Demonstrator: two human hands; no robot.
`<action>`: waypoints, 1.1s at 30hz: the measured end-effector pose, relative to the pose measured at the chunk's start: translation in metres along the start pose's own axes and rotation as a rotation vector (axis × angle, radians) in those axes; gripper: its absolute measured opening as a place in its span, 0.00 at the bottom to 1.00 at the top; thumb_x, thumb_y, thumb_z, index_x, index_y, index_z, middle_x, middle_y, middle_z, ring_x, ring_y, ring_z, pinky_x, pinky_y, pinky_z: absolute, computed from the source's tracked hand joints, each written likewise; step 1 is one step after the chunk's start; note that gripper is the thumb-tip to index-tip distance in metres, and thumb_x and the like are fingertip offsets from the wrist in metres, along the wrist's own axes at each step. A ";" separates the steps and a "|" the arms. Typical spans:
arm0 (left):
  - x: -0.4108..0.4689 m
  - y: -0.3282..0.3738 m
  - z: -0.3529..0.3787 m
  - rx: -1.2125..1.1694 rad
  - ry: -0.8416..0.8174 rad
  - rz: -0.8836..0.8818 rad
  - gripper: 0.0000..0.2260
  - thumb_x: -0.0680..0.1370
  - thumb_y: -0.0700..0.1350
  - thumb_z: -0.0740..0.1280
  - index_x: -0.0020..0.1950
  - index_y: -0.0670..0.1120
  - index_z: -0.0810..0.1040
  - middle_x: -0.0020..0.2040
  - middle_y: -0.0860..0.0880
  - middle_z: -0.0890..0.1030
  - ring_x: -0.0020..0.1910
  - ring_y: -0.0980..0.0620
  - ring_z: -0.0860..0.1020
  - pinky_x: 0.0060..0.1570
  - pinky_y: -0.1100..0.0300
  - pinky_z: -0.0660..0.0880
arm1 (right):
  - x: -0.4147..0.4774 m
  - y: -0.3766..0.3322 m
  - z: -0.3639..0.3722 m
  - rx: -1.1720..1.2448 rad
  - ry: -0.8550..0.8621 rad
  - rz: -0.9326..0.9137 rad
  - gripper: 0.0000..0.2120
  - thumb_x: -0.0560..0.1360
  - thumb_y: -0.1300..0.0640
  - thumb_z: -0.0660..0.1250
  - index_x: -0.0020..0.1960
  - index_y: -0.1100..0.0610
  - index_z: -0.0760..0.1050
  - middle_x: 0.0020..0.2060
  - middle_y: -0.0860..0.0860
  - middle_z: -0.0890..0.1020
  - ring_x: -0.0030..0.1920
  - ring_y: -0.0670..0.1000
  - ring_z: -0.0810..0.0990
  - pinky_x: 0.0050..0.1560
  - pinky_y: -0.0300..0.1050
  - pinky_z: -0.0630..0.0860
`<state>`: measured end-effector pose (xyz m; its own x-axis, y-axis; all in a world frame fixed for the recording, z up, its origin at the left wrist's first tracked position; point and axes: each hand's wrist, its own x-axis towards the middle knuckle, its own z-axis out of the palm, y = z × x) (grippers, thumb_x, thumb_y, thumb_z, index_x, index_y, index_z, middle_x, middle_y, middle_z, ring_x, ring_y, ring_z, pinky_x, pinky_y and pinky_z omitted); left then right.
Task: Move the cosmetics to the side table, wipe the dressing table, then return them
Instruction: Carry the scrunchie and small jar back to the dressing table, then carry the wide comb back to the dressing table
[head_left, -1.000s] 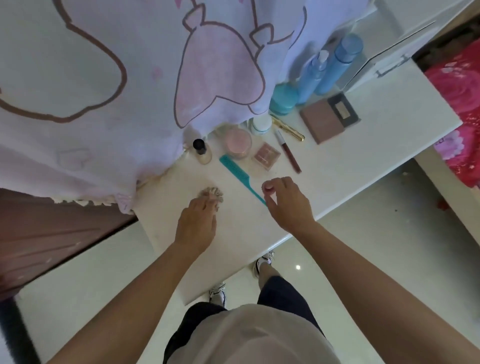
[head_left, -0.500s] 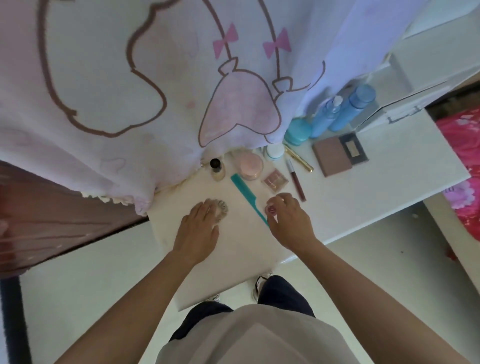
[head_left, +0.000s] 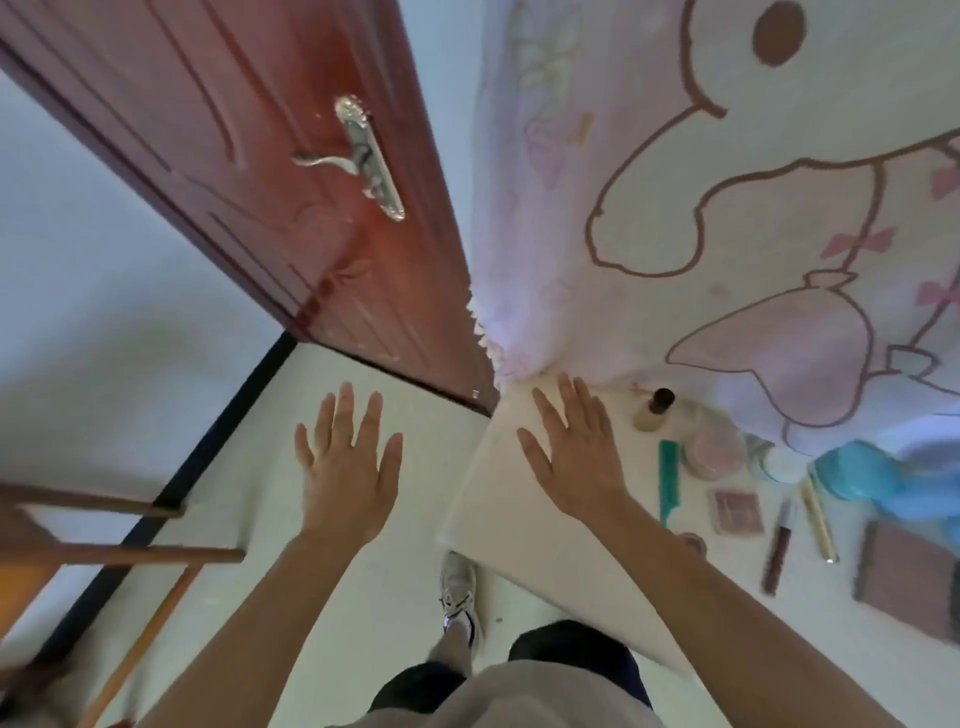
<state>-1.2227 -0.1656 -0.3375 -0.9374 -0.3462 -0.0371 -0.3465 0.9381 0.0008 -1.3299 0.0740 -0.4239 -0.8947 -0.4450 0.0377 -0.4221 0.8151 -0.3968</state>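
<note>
My left hand (head_left: 348, 467) hovers over the floor, left of the white dressing table (head_left: 519, 551), fingers spread and holding nothing. My right hand (head_left: 576, 457) is spread flat over the table's left end, also empty. To its right lie the cosmetics: a foundation bottle (head_left: 652, 410), a teal comb (head_left: 667, 483), a pink jar (head_left: 714, 452), a blush compact (head_left: 735, 512), a lip gloss (head_left: 776, 545), a gold tube (head_left: 818, 519), a brown palette (head_left: 909, 587) and blue bottles (head_left: 872, 478). A small round item (head_left: 693, 541) sits beside my right forearm.
A red-brown door (head_left: 234, 156) with a silver handle (head_left: 358, 150) stands at the left of the table. A cartoon-printed cloth (head_left: 727, 208) hangs over the table's back. Wooden furniture bars (head_left: 119, 556) show at the lower left. My shoe (head_left: 460, 592) is on the pale floor.
The view has swung left towards the door. Both hands have let go of the small items and spread open. My left hand has moved off the table and now hangs over the floor.
</note>
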 end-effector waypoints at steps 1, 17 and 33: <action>-0.013 -0.018 -0.005 -0.004 0.001 -0.072 0.29 0.81 0.60 0.44 0.77 0.47 0.62 0.78 0.42 0.58 0.77 0.39 0.56 0.72 0.35 0.52 | 0.005 -0.018 0.003 0.014 -0.008 -0.041 0.31 0.82 0.38 0.46 0.78 0.54 0.60 0.79 0.60 0.56 0.79 0.60 0.52 0.76 0.60 0.55; -0.260 -0.364 -0.063 -0.083 0.229 -0.757 0.28 0.82 0.62 0.44 0.80 0.51 0.52 0.80 0.45 0.47 0.79 0.45 0.44 0.74 0.38 0.45 | -0.028 -0.423 0.080 -0.051 -0.149 -0.696 0.35 0.80 0.33 0.44 0.81 0.49 0.44 0.79 0.56 0.40 0.79 0.56 0.35 0.78 0.59 0.42; -0.371 -0.617 -0.054 -0.077 0.285 -0.960 0.30 0.80 0.63 0.42 0.79 0.50 0.54 0.80 0.45 0.50 0.79 0.43 0.46 0.73 0.37 0.46 | -0.076 -0.748 0.202 0.004 -0.289 -1.136 0.34 0.81 0.35 0.50 0.80 0.46 0.41 0.79 0.52 0.36 0.78 0.53 0.33 0.77 0.55 0.37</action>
<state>-0.6629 -0.6170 -0.2706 -0.2294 -0.9557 0.1845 -0.9522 0.2597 0.1609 -0.9169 -0.5767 -0.3157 0.0632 -0.9847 0.1623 -0.9564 -0.1063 -0.2720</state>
